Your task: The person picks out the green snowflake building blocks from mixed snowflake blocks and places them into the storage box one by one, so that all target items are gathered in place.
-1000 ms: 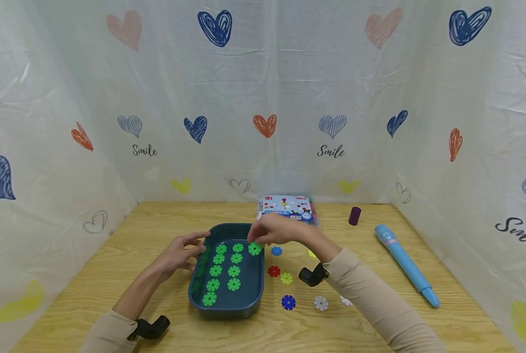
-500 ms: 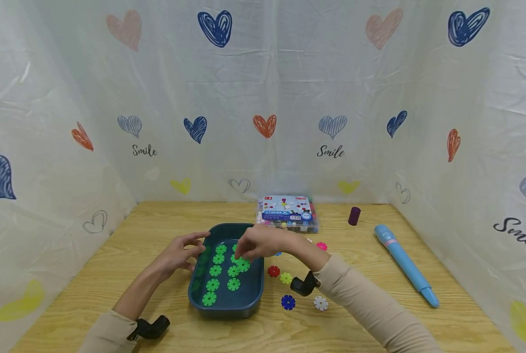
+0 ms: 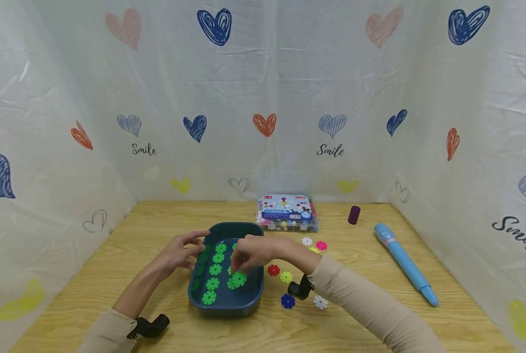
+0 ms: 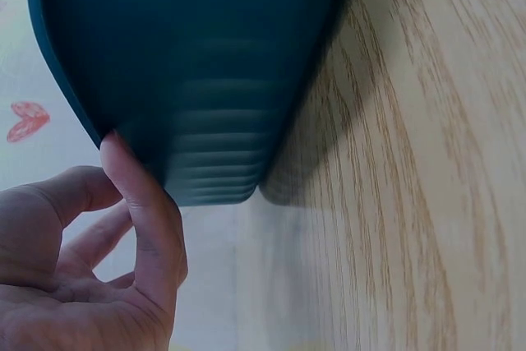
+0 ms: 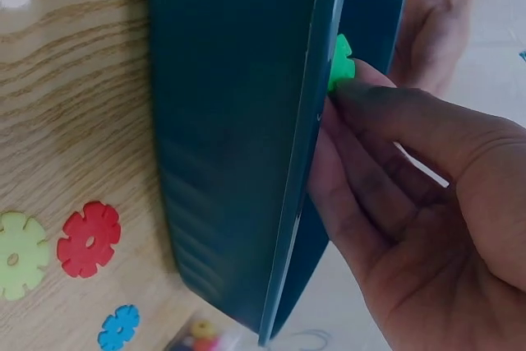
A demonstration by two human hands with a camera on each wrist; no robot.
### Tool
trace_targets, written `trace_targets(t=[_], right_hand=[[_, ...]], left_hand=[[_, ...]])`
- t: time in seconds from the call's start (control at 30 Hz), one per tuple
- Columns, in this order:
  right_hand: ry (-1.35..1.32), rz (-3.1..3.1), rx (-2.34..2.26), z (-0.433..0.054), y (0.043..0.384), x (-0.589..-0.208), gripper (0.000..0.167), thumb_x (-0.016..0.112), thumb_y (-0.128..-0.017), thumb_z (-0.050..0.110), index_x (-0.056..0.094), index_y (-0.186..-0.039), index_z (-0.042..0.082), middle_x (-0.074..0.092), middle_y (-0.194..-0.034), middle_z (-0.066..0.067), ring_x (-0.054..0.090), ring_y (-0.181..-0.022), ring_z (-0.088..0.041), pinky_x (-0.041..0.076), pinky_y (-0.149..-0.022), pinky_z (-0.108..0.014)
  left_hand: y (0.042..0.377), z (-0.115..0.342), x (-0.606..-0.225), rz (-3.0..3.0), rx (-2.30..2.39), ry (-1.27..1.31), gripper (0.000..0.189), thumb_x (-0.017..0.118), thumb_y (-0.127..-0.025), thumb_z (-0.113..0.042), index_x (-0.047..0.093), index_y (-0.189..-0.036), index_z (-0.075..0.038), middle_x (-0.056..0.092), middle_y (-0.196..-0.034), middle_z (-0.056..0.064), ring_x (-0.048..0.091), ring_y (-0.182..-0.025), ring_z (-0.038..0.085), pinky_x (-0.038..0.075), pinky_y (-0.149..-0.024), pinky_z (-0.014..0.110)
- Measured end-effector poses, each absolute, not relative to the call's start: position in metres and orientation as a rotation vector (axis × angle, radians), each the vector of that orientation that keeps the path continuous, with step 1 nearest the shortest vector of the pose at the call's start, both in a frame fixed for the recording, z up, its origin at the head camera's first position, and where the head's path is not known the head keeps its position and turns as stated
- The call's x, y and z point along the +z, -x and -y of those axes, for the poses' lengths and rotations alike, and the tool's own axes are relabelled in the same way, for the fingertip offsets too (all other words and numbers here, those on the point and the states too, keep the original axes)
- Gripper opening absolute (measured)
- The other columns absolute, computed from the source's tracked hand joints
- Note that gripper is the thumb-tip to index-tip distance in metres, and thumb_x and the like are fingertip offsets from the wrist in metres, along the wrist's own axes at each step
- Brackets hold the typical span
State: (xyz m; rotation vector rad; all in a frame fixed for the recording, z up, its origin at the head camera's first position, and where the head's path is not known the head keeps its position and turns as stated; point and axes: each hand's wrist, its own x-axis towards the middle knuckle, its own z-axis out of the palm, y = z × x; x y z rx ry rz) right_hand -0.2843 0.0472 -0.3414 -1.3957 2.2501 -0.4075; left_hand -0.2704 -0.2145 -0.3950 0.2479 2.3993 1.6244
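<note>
In the head view, a dark teal plastic basin (image 3: 249, 306) stands on the table with green snowflake discs (image 3: 215, 269) in two columns inside. My left hand (image 3: 176, 254) holds its left rim; in the left wrist view the thumb (image 4: 148, 203) presses against the outer side at the edge. Inside the basin, low over the right column, my right hand (image 3: 256, 252) pinches a green snowflake disc (image 3: 238, 279) between thumb and fingertips. In the right wrist view that disc (image 5: 341, 65) shows partly above the rim. The hand covers part of the right column.
Right of the basin lie a red disc (image 3: 273, 270), a yellow disc (image 3: 286, 277), a dark blue disc (image 3: 288, 301) and several others. A clear box of parts (image 3: 287, 213) stands behind. Further right are a purple cylinder (image 3: 354, 214) and a light blue marker-shaped object (image 3: 406, 264).
My right hand has carried the green disc from the basin's far right corner leftward and toward me, down the right column. My left hand has stayed on the rim.
</note>
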Motion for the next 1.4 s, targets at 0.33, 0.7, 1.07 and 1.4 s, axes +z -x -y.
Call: trace_targets(t=[0.33, 0.7, 1.07, 1.4], right_hand=[[1.337, -2.200, -0.354, -0.038, 0.281, -0.340, 0.013, 0.064, -0.094, 0.008, 0.074, -0.102, 0.012, 0.069, -0.091, 0.006, 0.070, -0.074, -0.005, 0.055, -0.068, -0.014], [1.323, -2.124, -0.317, -0.026, 0.276, -0.345, 0.014, 0.062, -0.095, 0.005, 0.073, -0.102, 0.008, 0.069, -0.090, 0.004, 0.069, -0.071, -0.003, 0.056, -0.068, -0.016], [1.321, -2.168, -0.238, -0.020, 0.273, -0.350, 0.014, 0.064, -0.094, 0.008, 0.074, -0.103, 0.012, 0.070, -0.091, 0.006, 0.069, -0.072, -0.003, 0.054, -0.068, -0.012], [1.335, -2.220, -0.190, -0.018, 0.271, -0.355, 0.015, 0.064, -0.094, 0.009, 0.075, -0.104, 0.013, 0.071, -0.092, 0.004, 0.067, -0.072, -0.001, 0.052, -0.065, -0.012]], left_hand=[[0.273, 0.216, -0.395, -2.412, 1.610, -0.229, 0.050, 0.056, -0.100, -0.017, 0.044, -0.147, -0.010, 0.048, -0.126, 0.021, 0.059, -0.087, 0.023, 0.056, -0.059, 0.028], [0.272, 0.218, -0.393, -2.392, 1.625, -0.246, 0.049, 0.057, -0.100, -0.017, 0.044, -0.147, -0.009, 0.048, -0.125, 0.021, 0.059, -0.085, 0.020, 0.057, -0.058, 0.029], [0.273, 0.217, -0.394, -2.396, 1.619, -0.268, 0.049, 0.056, -0.100, -0.017, 0.043, -0.147, -0.008, 0.047, -0.126, 0.022, 0.059, -0.086, 0.021, 0.056, -0.057, 0.028], [0.271, 0.214, -0.394, -2.392, 1.604, -0.263, 0.051, 0.056, -0.100, -0.018, 0.041, -0.148, -0.008, 0.048, -0.127, 0.021, 0.059, -0.087, 0.020, 0.056, -0.058, 0.027]])
